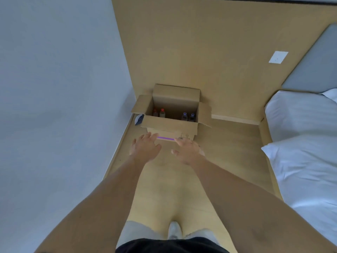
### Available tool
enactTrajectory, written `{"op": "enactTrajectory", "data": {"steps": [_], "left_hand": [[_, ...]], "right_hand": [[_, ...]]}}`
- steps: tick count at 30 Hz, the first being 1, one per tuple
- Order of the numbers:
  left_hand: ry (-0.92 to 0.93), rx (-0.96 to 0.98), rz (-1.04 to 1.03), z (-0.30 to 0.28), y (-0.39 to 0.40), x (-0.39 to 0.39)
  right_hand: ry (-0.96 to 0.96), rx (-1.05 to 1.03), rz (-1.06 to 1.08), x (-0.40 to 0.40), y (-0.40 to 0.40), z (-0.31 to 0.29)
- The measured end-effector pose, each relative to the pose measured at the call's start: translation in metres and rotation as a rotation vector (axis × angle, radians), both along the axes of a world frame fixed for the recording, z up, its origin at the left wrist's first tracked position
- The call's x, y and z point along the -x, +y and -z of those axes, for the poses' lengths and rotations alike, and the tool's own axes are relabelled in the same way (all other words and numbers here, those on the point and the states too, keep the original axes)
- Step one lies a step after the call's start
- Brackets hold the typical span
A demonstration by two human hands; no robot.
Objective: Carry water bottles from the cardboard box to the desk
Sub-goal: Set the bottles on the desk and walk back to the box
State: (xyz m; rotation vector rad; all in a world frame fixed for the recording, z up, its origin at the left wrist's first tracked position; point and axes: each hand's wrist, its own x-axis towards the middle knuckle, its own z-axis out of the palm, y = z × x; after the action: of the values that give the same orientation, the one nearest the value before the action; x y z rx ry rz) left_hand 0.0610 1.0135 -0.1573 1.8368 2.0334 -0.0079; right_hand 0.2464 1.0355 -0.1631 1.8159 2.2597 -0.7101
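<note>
An open brown cardboard box (171, 114) is set on the pale wooden floor (228, 143) in the corner, its flaps folded out so the contents can be reached from above; two red-capped bottles (159, 112) are seen at its left side and two purple-capped bottles (188, 116) at its right, all upright inside; the left hand (145, 147) and right hand (187, 150) are stretched toward it, fingers spread and relaxed, nothing grasped; the desk is not seen.

Pale grey wall (54, 88) on the left; tan wood-panelled wall (209, 52) at the far side, bearing a white switch plate (278, 57). Light wood floor (173, 189). Bed (306, 152) with white linen on the right, grey headboard (315, 61) behind.
</note>
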Motion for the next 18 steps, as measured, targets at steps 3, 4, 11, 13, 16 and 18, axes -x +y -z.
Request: {"op": "enactTrajectory", "data": {"steps": [3, 4, 11, 13, 16, 18], "left_hand": [[0.007, 0.024, -0.002, 0.008, 0.050, 0.008], [0.003, 0.030, 0.005, 0.011, 0.067, 0.011], [-0.019, 0.078, 0.096, 0.045, 0.215, 0.024], [-0.033, 0.084, 0.134, 0.055, 0.257, 0.028], [-0.030, 0.131, 0.203, 0.062, 0.315, 0.038], [-0.008, 0.161, 0.241, 0.069, 0.353, 0.044]], "right_hand": [[0.012, 0.032, 0.028, 0.010, 0.050, 0.006], [0.019, 0.036, 0.036, 0.011, 0.066, 0.010], [-0.008, 0.064, 0.162, 0.017, 0.192, 0.035], [-0.022, 0.086, 0.208, 0.020, 0.229, 0.042], [-0.037, 0.110, 0.264, 0.027, 0.279, 0.047], [-0.039, 0.128, 0.295, 0.033, 0.310, 0.054]]}}
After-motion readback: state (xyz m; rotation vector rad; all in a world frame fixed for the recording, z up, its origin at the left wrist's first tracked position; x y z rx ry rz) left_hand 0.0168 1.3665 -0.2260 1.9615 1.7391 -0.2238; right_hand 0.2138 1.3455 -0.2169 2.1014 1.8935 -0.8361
